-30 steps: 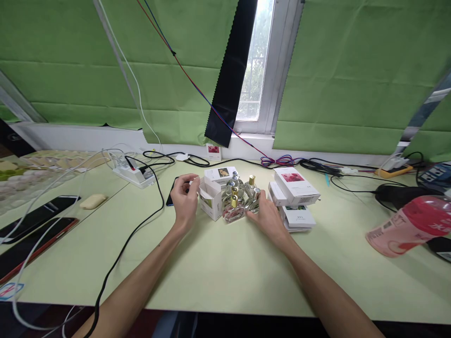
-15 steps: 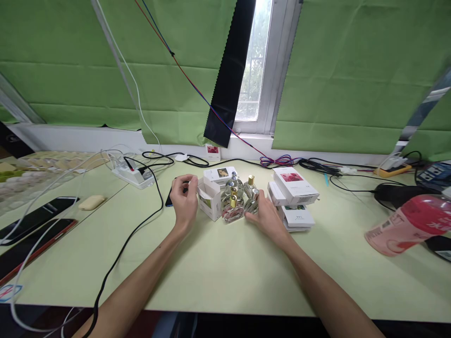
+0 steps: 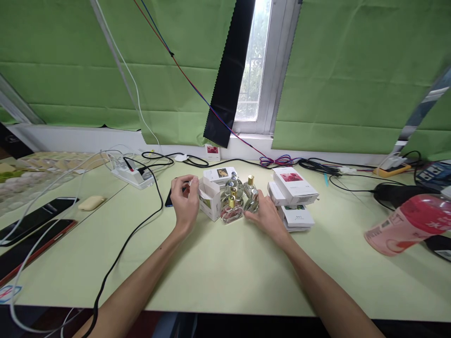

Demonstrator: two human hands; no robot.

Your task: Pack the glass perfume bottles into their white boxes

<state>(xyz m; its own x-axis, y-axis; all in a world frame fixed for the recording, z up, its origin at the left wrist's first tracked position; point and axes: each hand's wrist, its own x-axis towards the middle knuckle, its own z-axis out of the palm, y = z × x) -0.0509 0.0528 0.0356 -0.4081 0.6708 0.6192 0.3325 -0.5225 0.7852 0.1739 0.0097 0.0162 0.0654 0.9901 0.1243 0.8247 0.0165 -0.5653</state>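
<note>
In the middle of the table, several glass perfume bottles with gold and silver caps stand close together, among them a pinkish gold-capped perfume bottle (image 3: 231, 213) at the front. My right hand (image 3: 268, 216) has its thumb and fingers around a silver-capped perfume bottle (image 3: 251, 203) on the right of the group. Left of the bottles stands a white box (image 3: 214, 203), open at the top. My left hand (image 3: 185, 202) is beside that box, its fingers curled in towards the thumb. What they hold, if anything, is hidden.
White boxes with flower pictures (image 3: 293, 185) are stacked to the right; another white box (image 3: 219, 174) lies behind the bottles. A pink bottle (image 3: 408, 225) is farther right. Phones (image 3: 35, 244), a power strip (image 3: 134, 176) and a black cable (image 3: 132, 230) are on the left.
My left hand has shifted slightly right, closer to the open box. The front gold-capped bottle sits slightly farther left. My right hand has barely moved.
</note>
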